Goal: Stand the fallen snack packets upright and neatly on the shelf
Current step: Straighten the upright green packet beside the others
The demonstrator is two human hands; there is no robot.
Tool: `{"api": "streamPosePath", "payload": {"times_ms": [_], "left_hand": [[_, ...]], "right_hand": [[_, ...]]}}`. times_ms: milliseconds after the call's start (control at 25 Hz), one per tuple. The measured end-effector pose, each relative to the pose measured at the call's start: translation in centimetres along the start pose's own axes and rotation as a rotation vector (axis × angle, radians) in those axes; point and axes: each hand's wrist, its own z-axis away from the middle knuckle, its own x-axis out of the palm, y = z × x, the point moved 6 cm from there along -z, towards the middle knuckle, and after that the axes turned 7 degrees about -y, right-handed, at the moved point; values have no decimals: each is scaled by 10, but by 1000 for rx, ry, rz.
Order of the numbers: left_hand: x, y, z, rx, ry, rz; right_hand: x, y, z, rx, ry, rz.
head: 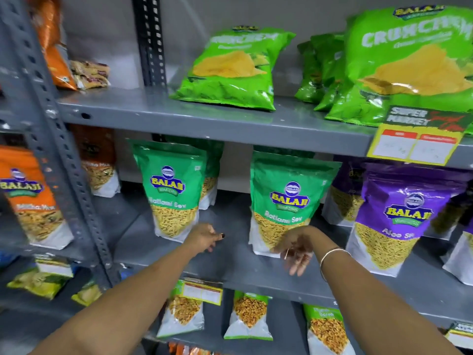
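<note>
Two green Ratlami Sev packets stand upright on the middle grey shelf (230, 262): a left packet (171, 190) and a right packet (284, 201). My left hand (204, 238) hovers just right of the left packet's base, fingers loosely curled, holding nothing. My right hand (298, 252) is at the lower front of the right packet, fingers spread and pointing down, empty. On the top shelf a green Crunchem bag (230, 67) leans back at a tilt, and further Crunchem bags (399, 60) lean at the right.
Purple Aloo Sev packets (394, 216) stand right of my right hand. Orange Mitha Mix packets (28, 198) fill the left bay beyond a perforated grey upright (61, 149). A yellow price tag (414, 144) hangs from the top shelf edge. Smaller packets (248, 316) line the lower shelf.
</note>
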Motion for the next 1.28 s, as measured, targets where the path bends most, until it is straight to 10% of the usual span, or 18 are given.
{"api": "streamPosePath", "payload": {"times_ms": [200, 320, 600, 1280], "left_hand": [[-103, -31, 32, 348, 374, -369], [-146, -67, 24, 369, 510, -126], [-142, -103, -46, 116, 0, 280], [-142, -108, 21, 66, 71, 65]], "right_hand": [[86, -108, -14, -276, 143, 118], [121, -149, -35, -413, 368, 28], [152, -184, -52, -570, 390, -396], [184, -151, -10, -597, 443, -341]]}}
